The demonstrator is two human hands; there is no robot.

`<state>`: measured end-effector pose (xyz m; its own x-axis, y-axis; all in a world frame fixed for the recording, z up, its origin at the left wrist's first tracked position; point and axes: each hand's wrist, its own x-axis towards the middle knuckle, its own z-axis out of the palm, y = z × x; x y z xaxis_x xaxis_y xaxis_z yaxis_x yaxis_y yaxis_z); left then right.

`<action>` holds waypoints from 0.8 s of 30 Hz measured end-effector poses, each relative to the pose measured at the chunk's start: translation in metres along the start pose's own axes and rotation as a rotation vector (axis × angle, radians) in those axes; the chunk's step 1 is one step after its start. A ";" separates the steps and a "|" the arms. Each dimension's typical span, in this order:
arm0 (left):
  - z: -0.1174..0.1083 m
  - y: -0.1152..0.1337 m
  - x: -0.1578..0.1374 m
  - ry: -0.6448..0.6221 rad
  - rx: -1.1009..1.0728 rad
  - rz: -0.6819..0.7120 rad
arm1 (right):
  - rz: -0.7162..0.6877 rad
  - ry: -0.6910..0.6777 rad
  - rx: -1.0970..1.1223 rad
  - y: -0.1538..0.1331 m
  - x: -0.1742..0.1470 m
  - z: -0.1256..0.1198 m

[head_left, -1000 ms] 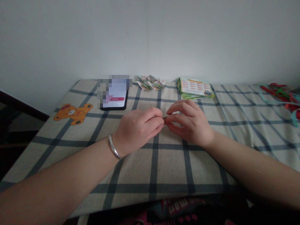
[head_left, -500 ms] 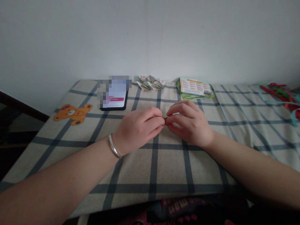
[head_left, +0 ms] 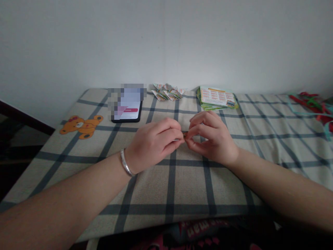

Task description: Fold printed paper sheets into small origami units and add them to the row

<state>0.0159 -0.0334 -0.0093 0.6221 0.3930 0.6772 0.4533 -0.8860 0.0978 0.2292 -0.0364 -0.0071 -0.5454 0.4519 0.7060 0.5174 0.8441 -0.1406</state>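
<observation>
Two-handed pinch on small piece [head_left: 185, 134]

Bear figure [head_left: 81, 127], then phone [head_left: 128, 106]. Left hand [head_left: 157, 144]: fingers closed on piece's left end. Folded papers [head_left: 166, 94] behind. Piece sits between hands, mostly hidden. Right hand [head_left: 214, 137]: thumb and index gripping its right end. Card stack [head_left: 217, 98] behind; ribbons [head_left: 313, 101] far right.

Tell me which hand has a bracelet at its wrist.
The left hand: a silver bracelet rings its wrist, while the right hand has a bare one.
</observation>
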 end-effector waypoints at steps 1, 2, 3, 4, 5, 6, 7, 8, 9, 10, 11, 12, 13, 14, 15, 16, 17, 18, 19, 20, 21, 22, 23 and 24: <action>0.000 0.000 0.000 -0.004 -0.001 -0.008 | 0.003 0.004 -0.003 0.000 0.000 0.000; 0.000 0.000 0.000 -0.007 0.002 -0.014 | 0.003 0.008 -0.008 0.000 0.000 0.000; 0.000 0.000 0.000 -0.008 0.006 -0.018 | 0.001 0.010 -0.014 0.001 0.000 0.000; 0.000 0.000 0.000 -0.008 0.009 -0.020 | -0.005 0.010 -0.021 0.001 0.000 -0.001; 0.000 0.000 0.000 -0.007 0.013 -0.019 | -0.010 0.011 -0.029 0.002 -0.001 -0.001; 0.000 0.000 0.000 -0.005 0.018 -0.016 | -0.015 0.009 -0.038 0.002 -0.001 -0.001; 0.000 -0.001 -0.001 -0.003 0.022 -0.014 | -0.018 0.006 -0.048 0.002 -0.001 -0.001; 0.000 -0.001 -0.001 -0.003 0.026 -0.013 | -0.019 0.003 -0.056 0.003 -0.002 -0.002; 0.000 -0.001 -0.001 -0.005 0.029 -0.013 | -0.018 0.002 -0.064 0.003 -0.002 -0.002; 0.000 -0.001 -0.001 -0.007 0.031 -0.016 | -0.014 0.000 -0.071 0.003 -0.002 -0.002; 0.000 -0.001 -0.001 -0.009 0.031 -0.020 | -0.011 0.000 -0.077 0.003 -0.002 -0.002; 0.000 -0.001 -0.001 -0.012 0.031 -0.024 | -0.010 0.000 -0.084 0.003 -0.002 -0.003; 0.000 -0.001 -0.001 -0.014 0.034 -0.027 | -0.011 0.000 -0.091 0.003 -0.002 -0.003; 0.000 -0.001 -0.001 -0.014 0.038 -0.029 | -0.014 0.002 -0.101 0.004 -0.003 -0.003; 0.000 -0.001 -0.001 -0.014 0.043 -0.030 | -0.019 0.004 -0.110 0.004 -0.003 -0.003; 0.000 -0.002 -0.001 -0.016 0.047 -0.030 | -0.025 0.005 -0.116 0.004 -0.003 -0.002; 0.000 -0.002 -0.001 -0.017 0.052 -0.030 | -0.027 0.006 -0.120 0.004 -0.004 -0.002; 0.000 -0.002 -0.001 -0.017 0.056 -0.031 | -0.024 0.005 -0.122 0.004 -0.004 -0.002; 0.000 -0.002 -0.001 -0.019 0.058 -0.033 | -0.021 0.004 -0.120 0.005 -0.004 -0.002; 0.000 -0.002 -0.001 -0.020 0.058 -0.033 | -0.019 0.003 -0.116 0.005 -0.004 -0.002; 0.000 -0.002 -0.001 -0.020 0.055 -0.032 | -0.019 0.000 -0.114 0.004 -0.004 -0.002; 0.000 -0.002 -0.002 -0.020 0.052 -0.029 | -0.025 -0.003 -0.117 0.004 -0.004 -0.003; 0.001 -0.003 -0.002 -0.019 0.049 -0.024 | -0.038 -0.007 -0.123 0.004 -0.004 -0.003; 0.001 -0.003 -0.002 -0.018 0.048 -0.018 | -0.053 -0.013 -0.135 0.003 -0.003 -0.003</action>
<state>0.0140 -0.0315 -0.0117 0.6246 0.4137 0.6624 0.4942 -0.8661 0.0748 0.2346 -0.0364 -0.0076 -0.5824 0.4123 0.7006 0.5710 0.8209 -0.0084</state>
